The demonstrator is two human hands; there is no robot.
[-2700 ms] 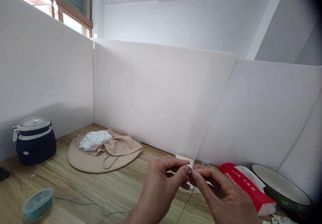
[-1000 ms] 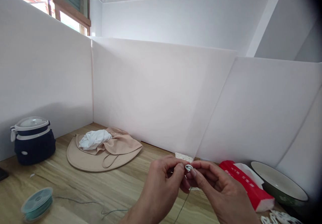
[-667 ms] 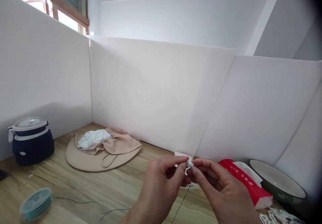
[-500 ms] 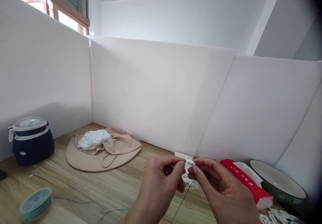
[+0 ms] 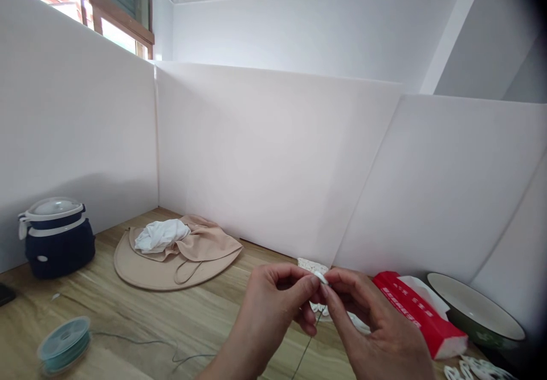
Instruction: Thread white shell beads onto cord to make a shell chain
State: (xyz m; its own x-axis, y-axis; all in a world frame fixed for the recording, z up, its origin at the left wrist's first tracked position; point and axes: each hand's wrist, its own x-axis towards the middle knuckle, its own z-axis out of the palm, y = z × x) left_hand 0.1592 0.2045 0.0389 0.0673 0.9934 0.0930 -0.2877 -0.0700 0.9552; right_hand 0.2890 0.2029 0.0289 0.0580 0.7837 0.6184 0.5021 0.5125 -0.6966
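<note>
My left hand (image 5: pixel 273 306) and my right hand (image 5: pixel 367 323) meet fingertip to fingertip above the wooden table (image 5: pixel 128 317). Both pinch a small white ring-shaped piece (image 5: pixel 321 278) between thumb and forefinger. A thin green cord (image 5: pixel 310 340) hangs from the pinch down toward the table. It trails left across the wood to a teal spool (image 5: pixel 64 344) at the lower left. More small white pieces (image 5: pixel 465 368) lie at the lower right edge of the view.
A beige sun hat (image 5: pixel 175 257) with a white cloth (image 5: pixel 160 236) on it lies at the back. A navy lidded pot (image 5: pixel 55 237) stands at the left. A red tissue pack (image 5: pixel 419 314) and a green bowl (image 5: pixel 474 314) sit at the right. White partition boards (image 5: pixel 273 163) wall the table.
My fingers have kept working the small white piece, turning it slightly between both pinches. The view shifted a little; the hands stay in about the same place.
</note>
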